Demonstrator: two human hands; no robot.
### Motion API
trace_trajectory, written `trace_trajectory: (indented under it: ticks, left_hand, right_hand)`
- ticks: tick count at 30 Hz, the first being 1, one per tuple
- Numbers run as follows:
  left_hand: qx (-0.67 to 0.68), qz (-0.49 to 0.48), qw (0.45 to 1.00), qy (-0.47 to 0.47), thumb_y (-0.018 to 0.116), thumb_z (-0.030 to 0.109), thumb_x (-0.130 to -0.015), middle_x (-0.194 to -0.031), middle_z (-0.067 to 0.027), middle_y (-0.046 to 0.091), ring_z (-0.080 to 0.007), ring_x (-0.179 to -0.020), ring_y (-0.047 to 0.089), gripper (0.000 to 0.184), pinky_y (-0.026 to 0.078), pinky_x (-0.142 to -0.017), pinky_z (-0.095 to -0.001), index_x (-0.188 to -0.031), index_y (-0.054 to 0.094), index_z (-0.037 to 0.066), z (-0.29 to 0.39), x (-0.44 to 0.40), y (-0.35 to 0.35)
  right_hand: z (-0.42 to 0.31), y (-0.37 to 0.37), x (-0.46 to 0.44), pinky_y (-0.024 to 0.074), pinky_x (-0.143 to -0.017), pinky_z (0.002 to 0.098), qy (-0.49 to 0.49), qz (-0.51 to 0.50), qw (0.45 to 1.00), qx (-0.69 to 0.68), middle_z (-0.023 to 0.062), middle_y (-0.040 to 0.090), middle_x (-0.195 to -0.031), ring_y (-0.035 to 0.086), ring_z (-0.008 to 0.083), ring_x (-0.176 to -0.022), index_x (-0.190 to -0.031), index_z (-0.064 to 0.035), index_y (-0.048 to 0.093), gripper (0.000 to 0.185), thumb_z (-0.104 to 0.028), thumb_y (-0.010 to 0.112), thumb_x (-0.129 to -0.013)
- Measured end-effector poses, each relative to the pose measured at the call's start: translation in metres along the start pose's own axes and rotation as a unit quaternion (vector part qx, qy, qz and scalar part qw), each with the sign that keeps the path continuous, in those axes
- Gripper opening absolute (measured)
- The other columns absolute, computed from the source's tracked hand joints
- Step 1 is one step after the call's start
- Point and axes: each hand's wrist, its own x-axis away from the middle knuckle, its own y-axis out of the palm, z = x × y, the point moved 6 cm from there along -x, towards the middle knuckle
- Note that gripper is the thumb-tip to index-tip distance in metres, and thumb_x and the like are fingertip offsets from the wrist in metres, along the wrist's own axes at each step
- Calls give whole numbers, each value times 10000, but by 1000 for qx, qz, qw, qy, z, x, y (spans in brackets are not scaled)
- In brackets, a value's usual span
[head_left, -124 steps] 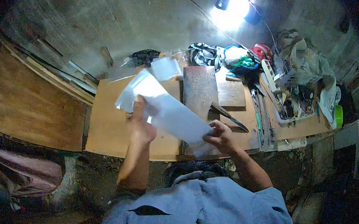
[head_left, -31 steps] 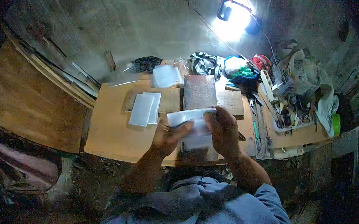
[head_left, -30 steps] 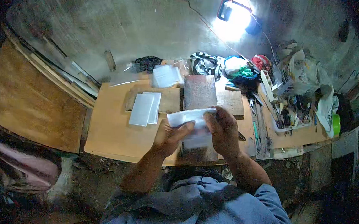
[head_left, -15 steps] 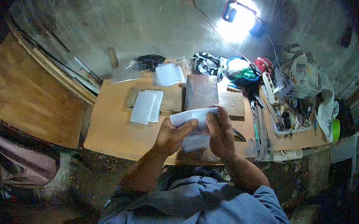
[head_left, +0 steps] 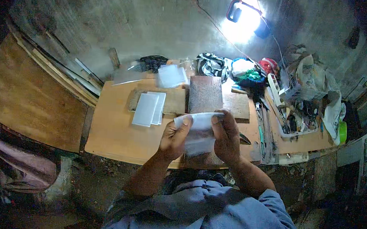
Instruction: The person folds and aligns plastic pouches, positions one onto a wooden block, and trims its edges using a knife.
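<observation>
You have a folded white sheet of thin, film-like material (head_left: 202, 122) between your two hands, held over the near half of the dark brown rectangular wooden board (head_left: 205, 92), which serves here as the landmark. The fingers of your left hand (head_left: 173, 138) are closed on the sheet's left end, thumb on its upper face; those of your right hand (head_left: 227, 139) pinch its right end, thumb and forefinger near the top corner. The fingertips behind it are hidden, and the sheet's lower part is blurred.

Your forearms angle inward from either side of the board's near end, wrists bent so both thumbs point away from you.

Left of the board, two overlapping white rectangular pieces (head_left: 145, 109) lie partly on a pale flat wooden block (head_left: 174, 100). Beyond that block, a stack of white sheets (head_left: 171, 76) sits to the board's far left. Right of the board is a light brown plank (head_left: 237, 106); nearer you, a dark pointed blade (head_left: 244, 139) shows beside your right hand, partly covered by it. A green-handled tool (head_left: 261, 135) lies farther right on the wooden surface (head_left: 113, 139).
</observation>
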Motion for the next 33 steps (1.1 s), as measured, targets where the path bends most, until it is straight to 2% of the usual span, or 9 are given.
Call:
trace_trajectory:
  ticks: [6,8,10,12,16,18,24,28,33]
  left_hand:
    - [-65,-1,997,-29,691,256,-806,-1033,-74,630,-168,-911,601,395,481,-835,-355,-1102,565,26,-29,5,-18]
    - [-190,23,977,-95,742,272,-757,-1047,-86,632,-190,-931,606,514,481,-861,-358,-1151,531,19,-34,9,-21]
    - [-352,11,931,-98,739,163,-773,-985,-51,651,-116,-900,590,327,486,-812,-306,-1026,618,-5,-52,9,-26]
    - [-241,1,968,-67,754,181,-756,-974,-90,662,-157,-890,618,314,498,-815,-337,-1016,647,41,-100,9,-44]
    - [-449,-83,852,254,757,174,-721,-997,-145,656,-274,-919,632,348,500,-847,-400,-1056,663,176,-102,21,-37]
    - [-513,-83,785,338,756,177,-711,-1007,-155,653,-306,-936,629,374,498,-860,-418,-1071,662,218,-104,29,-33]
    - [-415,-119,840,328,738,181,-718,-1031,-135,652,-285,-967,619,371,495,-858,-402,-1079,653,180,-121,26,-36]
    - [-375,-119,877,276,699,172,-760,-1023,-137,654,-249,-955,620,309,496,-850,-376,-1061,654,121,-134,16,-46]
    - [-119,-83,989,-1,651,162,-812,-1013,-139,657,-204,-940,622,253,497,-840,-344,-1039,656,48,-181,-3,-90]
  right_hand:
    - [-3,1,-5,454,-722,332,21,-22,999,21,128,566,-916,540,209,-804,-1039,-27,509,188,-173,513,-921]
    - [-9,0,-9,452,-691,337,-171,2,981,88,130,572,-887,546,211,-784,-1061,-23,499,254,-229,518,-915]
    - [-42,2,-20,417,-673,296,-66,-34,997,23,85,529,-856,491,155,-758,-1024,-20,494,207,-195,490,-914]
    - [-55,6,-29,381,-654,256,35,-69,996,-42,40,486,-826,437,99,-731,-987,-18,490,163,-162,462,-914]
    - [-89,2,-43,363,-649,232,-79,-58,995,5,12,475,-801,417,74,-720,-969,-26,489,137,-144,461,-907]
    - [-96,-1,-49,429,-694,336,-108,-70,991,-43,150,520,-828,517,225,-766,-977,-26,504,187,-194,475,-901]
    - [-123,-11,-46,400,-671,271,-78,-46,987,-137,37,512,-836,459,112,-752,-934,-22,507,103,-113,461,-918]
    - [-134,-20,-39,388,-647,244,-217,-8,975,-47,23,498,-789,458,102,-724,-952,-17,512,123,-126,483,-905]
    - [-100,-40,-13,464,-758,275,1,-117,962,-248,90,574,-972,560,150,-872,-1029,-21,507,204,-124,582,-869]
